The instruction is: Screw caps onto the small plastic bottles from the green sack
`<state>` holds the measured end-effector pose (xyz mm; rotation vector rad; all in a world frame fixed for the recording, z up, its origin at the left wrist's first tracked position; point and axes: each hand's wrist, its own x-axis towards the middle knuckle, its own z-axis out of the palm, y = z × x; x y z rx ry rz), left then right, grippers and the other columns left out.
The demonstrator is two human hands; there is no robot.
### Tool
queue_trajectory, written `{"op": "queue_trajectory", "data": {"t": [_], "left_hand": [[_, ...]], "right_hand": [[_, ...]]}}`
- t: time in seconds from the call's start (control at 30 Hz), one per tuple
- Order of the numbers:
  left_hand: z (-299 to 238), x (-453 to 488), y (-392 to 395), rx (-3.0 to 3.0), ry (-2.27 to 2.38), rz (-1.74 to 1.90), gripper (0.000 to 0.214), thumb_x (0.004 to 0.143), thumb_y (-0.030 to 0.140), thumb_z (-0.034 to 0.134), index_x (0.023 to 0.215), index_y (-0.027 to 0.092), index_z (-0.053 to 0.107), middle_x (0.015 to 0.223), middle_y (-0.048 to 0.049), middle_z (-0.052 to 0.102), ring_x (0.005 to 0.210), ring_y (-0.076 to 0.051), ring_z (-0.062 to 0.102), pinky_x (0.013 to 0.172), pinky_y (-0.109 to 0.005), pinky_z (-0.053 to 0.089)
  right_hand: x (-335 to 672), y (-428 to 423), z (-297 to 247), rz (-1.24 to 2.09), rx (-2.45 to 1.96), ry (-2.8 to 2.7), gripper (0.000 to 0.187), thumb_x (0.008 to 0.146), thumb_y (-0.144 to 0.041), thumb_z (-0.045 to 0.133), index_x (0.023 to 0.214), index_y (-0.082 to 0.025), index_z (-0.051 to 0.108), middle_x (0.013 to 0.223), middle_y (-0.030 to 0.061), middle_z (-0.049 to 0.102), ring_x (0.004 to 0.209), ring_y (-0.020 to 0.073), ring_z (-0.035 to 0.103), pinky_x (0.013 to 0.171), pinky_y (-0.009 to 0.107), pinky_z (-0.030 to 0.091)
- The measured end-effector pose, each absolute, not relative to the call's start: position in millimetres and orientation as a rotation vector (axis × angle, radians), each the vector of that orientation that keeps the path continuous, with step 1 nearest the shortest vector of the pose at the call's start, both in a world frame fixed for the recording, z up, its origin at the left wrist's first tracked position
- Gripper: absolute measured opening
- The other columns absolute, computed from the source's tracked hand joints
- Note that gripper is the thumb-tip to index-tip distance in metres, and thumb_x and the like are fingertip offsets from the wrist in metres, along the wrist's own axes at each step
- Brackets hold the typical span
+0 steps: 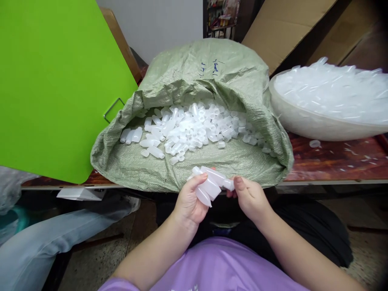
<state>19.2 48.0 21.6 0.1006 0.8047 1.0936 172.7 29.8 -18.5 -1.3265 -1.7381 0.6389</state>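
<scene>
My left hand (189, 202) is closed around a bunch of small translucent white plastic bottles (209, 184), held side by side just below the table's front edge. My right hand (250, 196) pinches the end of one of those bottles at the bunch's right side. Just beyond my hands lies an open green woven sack (212, 76) on the table, with a heap of the same small bottles (190, 129) spilling out of its mouth.
A large white basin (303, 119) heaped with clear plastic pieces stands at the right on the dark red table (333, 157). A bright green board (57, 81) leans at the left. Cardboard stands behind. Another person's leg in light jeans (45, 242) is at lower left.
</scene>
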Motion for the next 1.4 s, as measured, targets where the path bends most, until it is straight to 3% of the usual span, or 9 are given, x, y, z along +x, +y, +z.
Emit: {"op": "queue_trajectory", "data": {"t": [0.13, 0.23, 0.4, 0.57, 0.67, 0.8, 1.0, 1.13, 1.4], "left_hand": [[21, 19, 48, 0.120, 0.813, 1.136, 0.025, 0.066, 0.013, 0.063, 0.090, 0.005, 0.064, 0.075, -0.0070, 0.067, 0.064, -0.014, 0.063, 0.060, -0.022, 0.051], [20, 19, 46, 0.147, 0.819, 1.140, 0.028, 0.063, 0.014, 0.066, 0.091, 0.006, 0.064, 0.073, -0.0060, 0.066, 0.064, -0.013, 0.062, 0.059, -0.021, 0.050], [21, 20, 42, 0.157, 0.841, 1.177, 0.032, 0.059, 0.016, 0.069, 0.089, 0.008, 0.063, 0.074, -0.0043, 0.065, 0.064, -0.013, 0.062, 0.061, -0.022, 0.049], [25, 18, 40, 0.175, 0.867, 1.198, 0.033, 0.057, 0.016, 0.070, 0.087, 0.009, 0.062, 0.074, -0.0036, 0.065, 0.063, -0.013, 0.061, 0.058, -0.021, 0.048], [25, 17, 39, 0.167, 0.875, 1.217, 0.032, 0.058, 0.016, 0.069, 0.088, 0.009, 0.062, 0.074, -0.0038, 0.065, 0.063, -0.013, 0.061, 0.057, -0.020, 0.047], [23, 16, 35, 0.163, 0.864, 1.184, 0.031, 0.058, 0.016, 0.069, 0.087, 0.007, 0.063, 0.072, -0.0043, 0.065, 0.063, -0.013, 0.061, 0.059, -0.021, 0.048], [25, 15, 32, 0.149, 0.863, 1.142, 0.030, 0.059, 0.017, 0.067, 0.086, 0.007, 0.064, 0.071, -0.0046, 0.065, 0.062, -0.013, 0.061, 0.055, -0.020, 0.046], [26, 16, 28, 0.182, 0.868, 1.161, 0.030, 0.057, 0.018, 0.068, 0.085, 0.009, 0.062, 0.072, -0.0037, 0.065, 0.065, -0.014, 0.062, 0.062, -0.023, 0.048], [22, 13, 20, 0.346, 0.857, 1.248, 0.031, 0.055, 0.017, 0.072, 0.082, 0.014, 0.057, 0.074, -0.0019, 0.066, 0.066, -0.016, 0.063, 0.064, -0.025, 0.049]], "right_hand": [[173, 27, -19, 0.385, -1.216, -1.763, 0.028, 0.082, -0.033, 0.057, 0.106, -0.018, 0.056, 0.100, 0.0094, 0.063, 0.086, 0.0205, 0.061, 0.077, 0.034, 0.050], [174, 24, -19, 0.608, -1.286, -1.764, 0.018, 0.091, -0.027, 0.042, 0.092, -0.020, 0.058, 0.072, 0.0023, 0.063, 0.064, 0.0144, 0.060, 0.060, 0.026, 0.050], [170, 21, -16, 0.413, -1.206, -1.760, 0.023, 0.083, -0.029, 0.057, 0.104, -0.021, 0.054, 0.094, 0.0071, 0.064, 0.078, 0.0182, 0.061, 0.071, 0.032, 0.051], [162, 17, -15, 0.680, -1.306, -1.645, 0.022, 0.094, -0.029, 0.035, 0.090, -0.020, 0.054, 0.068, 0.0011, 0.059, 0.057, 0.0127, 0.056, 0.052, 0.024, 0.048], [161, 14, -14, 0.433, -1.226, -1.782, 0.023, 0.088, -0.030, 0.047, 0.108, -0.018, 0.048, 0.089, 0.0069, 0.060, 0.073, 0.0166, 0.058, 0.066, 0.030, 0.050], [164, 14, -8, 0.111, -1.197, -1.985, 0.008, 0.087, -0.020, 0.046, 0.093, -0.019, 0.050, 0.071, 0.0038, 0.057, 0.065, 0.0171, 0.054, 0.061, 0.030, 0.046], [168, 18, -4, -0.122, -1.182, -2.128, 0.015, 0.083, -0.033, 0.052, 0.086, -0.019, 0.054, 0.069, 0.0049, 0.059, 0.065, 0.0185, 0.053, 0.062, 0.032, 0.042], [163, 16, -4, 0.279, -1.190, -2.045, 0.027, 0.086, -0.032, 0.043, 0.062, -0.021, 0.044, 0.054, -0.0011, 0.046, 0.052, 0.0127, 0.043, 0.051, 0.026, 0.035], [135, -1, -20, 1.374, -1.027, -1.298, 0.041, 0.087, -0.050, 0.039, 0.060, -0.020, 0.038, 0.054, -0.0047, 0.032, 0.049, 0.0087, 0.030, 0.045, 0.023, 0.028]]}}
